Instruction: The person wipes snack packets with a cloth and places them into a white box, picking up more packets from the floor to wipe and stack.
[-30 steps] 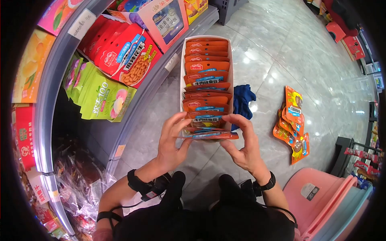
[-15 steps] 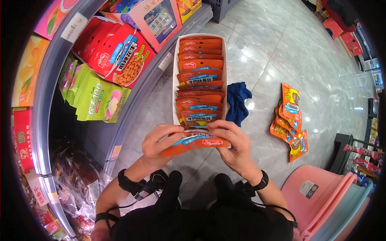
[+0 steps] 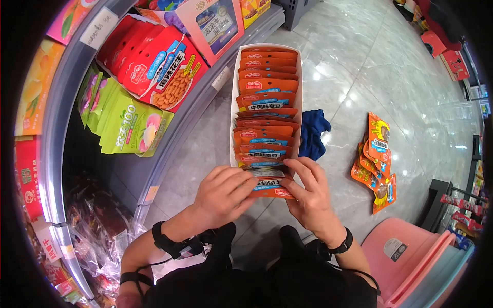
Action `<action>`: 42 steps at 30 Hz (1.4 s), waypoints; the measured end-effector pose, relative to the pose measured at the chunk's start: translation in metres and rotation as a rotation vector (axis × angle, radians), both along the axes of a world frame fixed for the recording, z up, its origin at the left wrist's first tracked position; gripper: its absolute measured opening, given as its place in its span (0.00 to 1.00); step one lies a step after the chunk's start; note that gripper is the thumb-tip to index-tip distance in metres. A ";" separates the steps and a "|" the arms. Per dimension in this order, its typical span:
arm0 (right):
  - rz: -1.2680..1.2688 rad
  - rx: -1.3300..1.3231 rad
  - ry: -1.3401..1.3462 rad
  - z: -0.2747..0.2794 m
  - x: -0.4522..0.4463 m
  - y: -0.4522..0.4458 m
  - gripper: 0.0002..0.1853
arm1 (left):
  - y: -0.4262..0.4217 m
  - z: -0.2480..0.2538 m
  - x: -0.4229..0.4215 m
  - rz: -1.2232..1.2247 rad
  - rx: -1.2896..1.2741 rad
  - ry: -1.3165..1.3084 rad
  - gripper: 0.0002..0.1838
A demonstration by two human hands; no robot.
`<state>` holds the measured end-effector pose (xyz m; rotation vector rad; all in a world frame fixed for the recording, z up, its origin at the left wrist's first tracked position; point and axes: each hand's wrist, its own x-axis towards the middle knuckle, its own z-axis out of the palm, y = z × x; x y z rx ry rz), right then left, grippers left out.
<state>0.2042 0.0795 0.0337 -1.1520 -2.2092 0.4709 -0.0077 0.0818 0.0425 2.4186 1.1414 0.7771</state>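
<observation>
A long white box (image 3: 233, 115) stands on the floor, filled with a row of upright orange snack packets (image 3: 264, 84). At its near end, another orange snack packet (image 3: 267, 187) leans toward me. My left hand (image 3: 226, 196) is closed on this packet's left side, its fingertips reaching over the printed face. My right hand (image 3: 314, 197) grips the right side, with the index finger by the box's near right corner and the thumb lower down, partly hidden. A dark blue cloth (image 3: 314, 134) lies against the box's right side.
Several loose orange packets (image 3: 379, 133) lie on the tiled floor at right. A shelf (image 3: 179, 120) with red peanut packs (image 3: 172, 66) and green packs (image 3: 131, 128) curves along the left. Pink tubs (image 3: 405, 256) stand at lower right.
The leaning packet has moved down into the box's near end, less bowed than before. My left hand has shifted its fingers across the packet's face. The whole view has shifted slightly.
</observation>
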 end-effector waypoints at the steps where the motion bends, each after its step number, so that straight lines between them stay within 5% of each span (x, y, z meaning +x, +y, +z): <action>1: 0.005 -0.002 0.000 -0.001 -0.002 0.001 0.16 | 0.001 0.000 0.003 -0.014 0.084 0.011 0.17; 6: 0.039 -0.134 -0.063 -0.003 -0.007 0.017 0.17 | 0.009 -0.021 0.010 -0.070 -0.046 0.196 0.13; 10: 0.008 -0.387 0.225 0.018 -0.002 0.032 0.21 | 0.009 -0.022 0.011 -0.077 -0.102 0.239 0.11; 17: 0.117 -0.082 -0.218 0.002 -0.016 0.072 0.28 | -0.001 -0.006 0.021 -0.074 0.171 0.302 0.14; 22: 0.188 -0.002 -0.292 -0.001 -0.021 0.080 0.30 | 0.003 -0.009 0.017 -0.152 -0.252 0.515 0.17; 25: 0.137 -0.069 -0.289 0.002 -0.022 0.083 0.29 | 0.008 -0.007 0.025 -0.214 -0.308 0.663 0.17; 33: 0.301 -0.236 -0.226 -0.018 -0.016 0.088 0.22 | -0.004 -0.024 0.024 -0.206 -0.305 0.533 0.24; 41: 0.424 -0.023 -0.210 -0.024 -0.015 0.061 0.11 | -0.002 -0.025 0.027 -0.094 -0.164 0.385 0.18; 42: 0.445 0.057 -0.229 -0.024 -0.015 0.056 0.10 | 0.005 -0.019 0.027 -0.148 -0.500 0.379 0.17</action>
